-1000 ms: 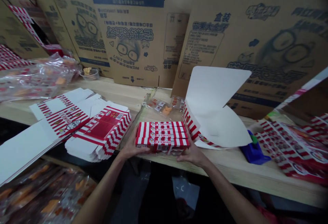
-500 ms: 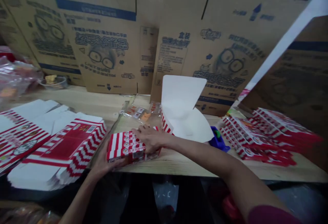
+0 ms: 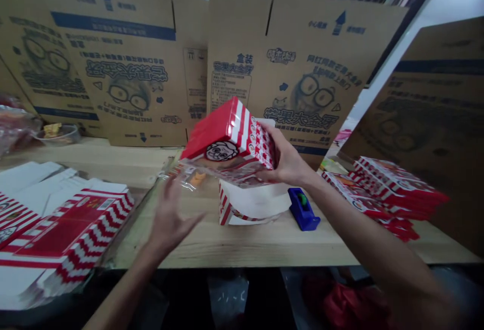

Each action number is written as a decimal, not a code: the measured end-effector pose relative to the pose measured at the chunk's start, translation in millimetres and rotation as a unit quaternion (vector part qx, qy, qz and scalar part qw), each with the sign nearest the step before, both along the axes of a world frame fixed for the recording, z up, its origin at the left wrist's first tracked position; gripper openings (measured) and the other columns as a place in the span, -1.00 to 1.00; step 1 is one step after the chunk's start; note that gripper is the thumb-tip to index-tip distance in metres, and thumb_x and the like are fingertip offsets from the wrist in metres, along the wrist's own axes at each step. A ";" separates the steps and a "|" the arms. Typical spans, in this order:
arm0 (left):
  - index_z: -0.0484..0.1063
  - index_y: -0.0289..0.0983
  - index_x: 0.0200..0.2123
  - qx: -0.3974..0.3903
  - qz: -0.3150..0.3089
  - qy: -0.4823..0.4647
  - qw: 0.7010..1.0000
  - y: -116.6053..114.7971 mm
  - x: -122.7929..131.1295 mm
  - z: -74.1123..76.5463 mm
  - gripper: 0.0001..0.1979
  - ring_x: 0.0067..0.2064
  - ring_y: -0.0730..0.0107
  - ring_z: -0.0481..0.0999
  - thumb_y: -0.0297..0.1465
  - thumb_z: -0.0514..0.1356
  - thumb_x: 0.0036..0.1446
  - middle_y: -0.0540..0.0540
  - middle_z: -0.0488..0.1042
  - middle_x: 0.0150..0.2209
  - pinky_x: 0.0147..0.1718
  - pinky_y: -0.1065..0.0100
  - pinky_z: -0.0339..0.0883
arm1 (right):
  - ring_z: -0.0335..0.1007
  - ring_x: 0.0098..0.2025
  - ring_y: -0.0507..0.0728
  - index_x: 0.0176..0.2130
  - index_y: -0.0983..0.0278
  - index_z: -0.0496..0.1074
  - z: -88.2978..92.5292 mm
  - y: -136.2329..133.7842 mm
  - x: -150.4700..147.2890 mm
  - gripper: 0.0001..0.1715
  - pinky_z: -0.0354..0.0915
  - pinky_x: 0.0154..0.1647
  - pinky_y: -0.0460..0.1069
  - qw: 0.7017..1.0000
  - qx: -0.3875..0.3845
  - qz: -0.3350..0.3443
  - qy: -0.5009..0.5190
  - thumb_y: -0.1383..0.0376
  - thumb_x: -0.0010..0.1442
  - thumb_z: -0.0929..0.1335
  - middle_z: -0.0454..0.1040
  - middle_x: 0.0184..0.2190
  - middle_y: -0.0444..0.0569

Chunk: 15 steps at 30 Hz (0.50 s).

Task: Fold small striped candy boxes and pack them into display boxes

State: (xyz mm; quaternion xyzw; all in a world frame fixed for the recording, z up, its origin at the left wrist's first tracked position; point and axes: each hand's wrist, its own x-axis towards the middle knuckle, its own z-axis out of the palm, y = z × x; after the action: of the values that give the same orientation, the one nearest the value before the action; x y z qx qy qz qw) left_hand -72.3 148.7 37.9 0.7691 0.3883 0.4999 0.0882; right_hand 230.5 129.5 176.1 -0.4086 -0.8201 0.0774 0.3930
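Observation:
My right hand (image 3: 283,156) grips the right end of a bundle of red-and-white striped boxes (image 3: 230,141), lifted and tilted above the table, with clear film hanging around its lower side. My left hand (image 3: 170,219) is raised to the lower left of the bundle, thumb and fingers apart, holding nothing, slightly blurred. Below the bundle stands an open white carton (image 3: 253,204) with striped sides, partly hidden by the bundle and my right hand. Small clear packets (image 3: 194,178) lie behind my left hand.
Flat striped cartons (image 3: 71,224) are stacked at the left. A blue tape dispenser (image 3: 303,210) and stacked striped boxes (image 3: 393,189) sit to the right. Large cardboard boxes (image 3: 132,68) line the back. A clear tub (image 3: 58,133) stands back left.
The bundle has been lifted off the table and moved up and right in my right hand. My left hand has let go of it and opened. The camera view has shifted right.

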 end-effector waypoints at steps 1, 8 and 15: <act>0.09 -0.26 0.28 0.024 -0.022 0.061 0.998 1.6 23.7 -7.9 -0.08 0.33 -0.18 0.04 -0.12 0.37 -0.09 -0.39 0.03 0.30 0.21 -0.10 0.12 | 0.04 0.27 0.40 0.32 0.13 -0.03 -6.8 1.7 13.8 0.22 -0.03 0.30 0.31 1.000 0.001 -0.029 -0.006 0.20 -0.19 0.53 0.12 0.26 0.06; 0.45 -0.33 -0.04 0.068 -0.011 0.274 0.959 14.7 91.3 -56.7 -0.34 0.34 -0.38 -0.06 -0.07 0.41 -0.17 -0.51 0.05 0.31 0.22 -0.24 -0.11 | 0.14 0.17 0.43 0.29 0.24 0.03 -61.6 12.1 54.4 0.19 0.13 0.15 0.33 0.968 -0.109 -0.188 -0.128 0.29 -0.26 0.50 0.24 0.13 0.15; 0.44 -0.29 -0.07 0.025 0.031 0.274 0.961 33.1 80.4 -57.4 -0.48 0.30 -0.31 0.09 -0.15 0.39 -0.07 -0.41 0.23 0.25 0.22 -0.27 -0.15 | 0.21 0.10 0.43 0.25 0.32 0.11 -108.1 14.7 35.1 0.14 0.21 0.07 0.27 0.920 -0.261 -0.150 -0.252 0.28 -0.27 0.53 0.27 0.09 0.24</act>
State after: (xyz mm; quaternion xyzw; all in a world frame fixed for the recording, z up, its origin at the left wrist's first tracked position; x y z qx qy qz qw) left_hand 8.1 181.9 -19.5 0.8660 0.4087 0.2825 -0.0564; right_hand 265.5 144.1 68.1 -0.6206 -0.7720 0.1238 0.0596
